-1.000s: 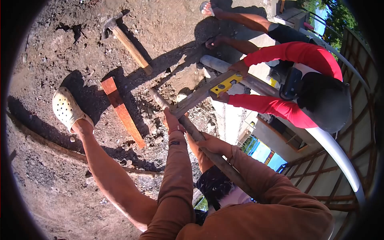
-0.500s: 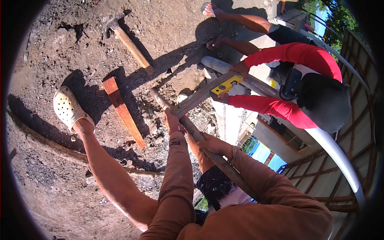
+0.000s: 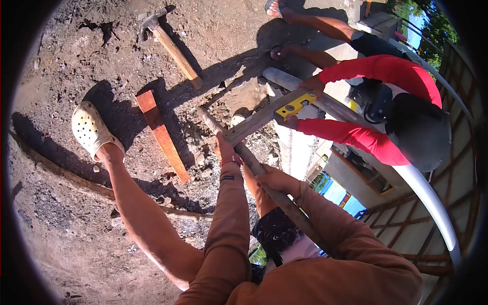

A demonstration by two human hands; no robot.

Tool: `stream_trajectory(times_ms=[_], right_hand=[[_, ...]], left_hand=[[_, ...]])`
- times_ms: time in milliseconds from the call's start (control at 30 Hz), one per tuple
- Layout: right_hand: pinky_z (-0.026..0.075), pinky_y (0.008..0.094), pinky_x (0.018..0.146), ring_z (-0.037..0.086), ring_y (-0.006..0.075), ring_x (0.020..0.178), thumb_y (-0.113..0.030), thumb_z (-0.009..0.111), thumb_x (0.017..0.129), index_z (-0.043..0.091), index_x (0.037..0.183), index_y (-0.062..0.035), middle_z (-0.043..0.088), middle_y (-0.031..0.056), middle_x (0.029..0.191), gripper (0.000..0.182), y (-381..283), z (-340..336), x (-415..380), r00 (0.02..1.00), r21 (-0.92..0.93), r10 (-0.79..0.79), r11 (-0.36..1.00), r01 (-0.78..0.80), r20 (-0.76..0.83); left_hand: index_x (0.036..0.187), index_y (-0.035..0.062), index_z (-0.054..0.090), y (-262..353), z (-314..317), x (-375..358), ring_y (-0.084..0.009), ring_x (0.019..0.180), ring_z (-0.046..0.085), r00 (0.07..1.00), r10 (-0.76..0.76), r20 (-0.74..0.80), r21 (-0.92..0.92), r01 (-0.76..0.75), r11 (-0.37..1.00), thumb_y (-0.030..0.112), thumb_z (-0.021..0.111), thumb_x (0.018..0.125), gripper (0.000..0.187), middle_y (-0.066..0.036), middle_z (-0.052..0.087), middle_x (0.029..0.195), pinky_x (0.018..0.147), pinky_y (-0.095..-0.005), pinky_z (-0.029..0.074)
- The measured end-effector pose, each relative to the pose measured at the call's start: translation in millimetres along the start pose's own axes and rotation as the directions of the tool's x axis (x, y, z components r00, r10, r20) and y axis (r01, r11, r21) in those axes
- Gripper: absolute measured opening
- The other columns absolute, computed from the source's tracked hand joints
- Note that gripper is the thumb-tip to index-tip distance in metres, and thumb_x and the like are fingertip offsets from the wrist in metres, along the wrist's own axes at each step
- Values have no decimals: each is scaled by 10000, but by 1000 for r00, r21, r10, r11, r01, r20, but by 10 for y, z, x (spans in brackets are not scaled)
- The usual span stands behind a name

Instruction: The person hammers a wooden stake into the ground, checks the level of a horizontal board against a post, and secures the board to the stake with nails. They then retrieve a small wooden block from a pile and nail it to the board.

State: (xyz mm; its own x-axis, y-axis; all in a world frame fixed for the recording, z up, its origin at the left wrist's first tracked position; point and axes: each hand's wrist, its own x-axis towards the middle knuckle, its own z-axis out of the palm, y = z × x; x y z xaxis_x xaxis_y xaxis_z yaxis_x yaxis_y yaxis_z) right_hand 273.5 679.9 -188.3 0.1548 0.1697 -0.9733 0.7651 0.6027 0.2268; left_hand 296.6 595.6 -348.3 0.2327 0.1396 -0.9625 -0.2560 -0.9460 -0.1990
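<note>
My left hand (image 3: 223, 147), a red band at its wrist, is closed at the near end of a wooden board (image 3: 251, 126), where the board meets a long wooden pole (image 3: 246, 155). Some of its fingers are hidden behind the wood. Farther down the pole, my right hand (image 3: 277, 180) is wrapped around it. A yellow spirit level (image 3: 296, 104) lies along the board's far part. A co-worker in red sleeves (image 3: 335, 133) has both hands at the level and board.
A claw hammer (image 3: 170, 48) and a reddish wood plank (image 3: 161, 136) lie on rough, stony ground. My foot in a beige clog (image 3: 91, 127) is at the left. Beside the co-worker's hands runs a grey pipe (image 3: 338, 108). A ribbed wall (image 3: 432, 213) stands at the right.
The whole view has shifted slightly, so things appear a little farther right. Both my hands keep their grip on the wood, and the level stays on the board.
</note>
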Motion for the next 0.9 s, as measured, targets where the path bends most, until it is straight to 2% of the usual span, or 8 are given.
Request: stream_trajectory(times_ms=[67,300,467,567,700,767,800,900], right_hand=[[485,315,639,561,174,731,-198,523,833,429,1157,-20,540,95,881,381,-75,-5,-20,1000,35,28,999,-28,0],[488,317,576,562,177,632,-213,516,838,434,1139,-5,540,96,868,375,-153,0,35,994,84,98,992,-94,-45],[495,309,579,576,178,646,-260,526,839,444,1140,7,555,103,883,411,-178,-7,63,991,147,119,983,-109,-56],[490,309,600,584,179,680,-283,538,832,464,1130,11,567,101,885,425,-257,-14,91,990,95,99,991,-89,-101],[476,304,630,580,176,725,-275,539,824,510,1089,5,582,103,888,386,-234,-46,401,983,85,95,993,-83,-159],[467,294,687,582,165,767,-251,517,842,543,1091,-6,604,76,907,349,-298,-87,639,997,169,58,984,-49,-45],[467,294,687,582,165,767,-251,517,842,543,1091,-6,604,76,907,349,-406,-57,733,998,168,55,985,-48,-39],[468,299,694,592,167,769,-224,517,834,583,1008,-7,616,67,875,286,-755,24,811,979,48,191,981,-188,-66]], left_hand=[[1051,-10,560,-95,-49,151,-228,792,592,999,28,22,131,-30,991,379,539,799,464,-112,588,979,700,-358,489],[1061,-15,563,-112,-74,195,-224,792,593,999,-16,50,130,9,992,398,530,810,484,-112,589,979,692,-351,494],[1034,-36,579,-105,-75,182,-222,776,593,1000,10,-13,238,-7,971,448,546,785,545,-129,595,972,680,-362,485],[1011,-56,582,-97,-86,224,-227,764,592,999,-24,-45,298,37,954,476,562,762,588,-140,602,943,674,-363,480],[986,-69,586,-159,-83,245,-235,750,592,1000,13,-19,160,-10,987,485,565,754,601,-146,606,912,666,-365,480],[968,-77,585,-292,-171,480,-238,746,596,998,61,3,323,-58,945,490,570,751,607,-151,607,908,659,-366,484],[963,-79,616,-242,-111,381,-294,808,605,991,104,-84,435,-58,899,507,471,798,626,-217,631,887,744,-380,458],[946,-83,619,-296,-130,434,-313,805,600,994,99,-39,348,-80,934,522,458,800,643,-224,630,888,741,-391,450]])
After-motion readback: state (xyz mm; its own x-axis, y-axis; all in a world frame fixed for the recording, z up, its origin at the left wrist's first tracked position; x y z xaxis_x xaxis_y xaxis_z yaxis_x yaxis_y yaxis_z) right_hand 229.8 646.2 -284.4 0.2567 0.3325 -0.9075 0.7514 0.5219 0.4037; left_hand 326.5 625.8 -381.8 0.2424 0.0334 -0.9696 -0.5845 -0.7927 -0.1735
